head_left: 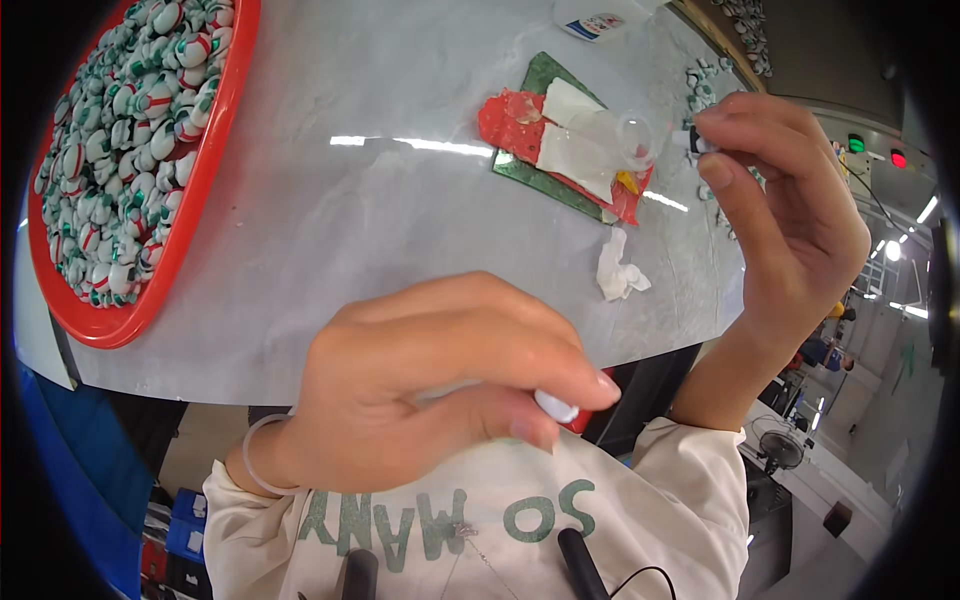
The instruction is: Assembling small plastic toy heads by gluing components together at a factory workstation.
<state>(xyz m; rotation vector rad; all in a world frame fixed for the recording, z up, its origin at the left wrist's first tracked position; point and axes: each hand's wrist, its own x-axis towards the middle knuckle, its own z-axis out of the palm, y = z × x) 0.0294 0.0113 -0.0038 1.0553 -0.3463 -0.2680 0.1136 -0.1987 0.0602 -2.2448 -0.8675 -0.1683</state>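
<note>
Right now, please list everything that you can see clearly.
Basin: one, red, upper left.
Rounded pieces: many, white, green, red, inside basin.
Table: one, grey, centre.
Flat layers: several, green, red, white, upper centre.
Crumpled tissue: one, white, below layers.
Plastic container: one, white, top edge.
Loose pieces: several, white, green, table's right edge.
Signal lights: two, green, red, upper right.
Fan: one, dark, lower right.
Wristband: one, pale, left wrist.
Shirt: one, cream, bottom.
Left hand: one, lower centre, holding white piece.
Right hand: one, upper right, holding black-and-white piece.
</note>
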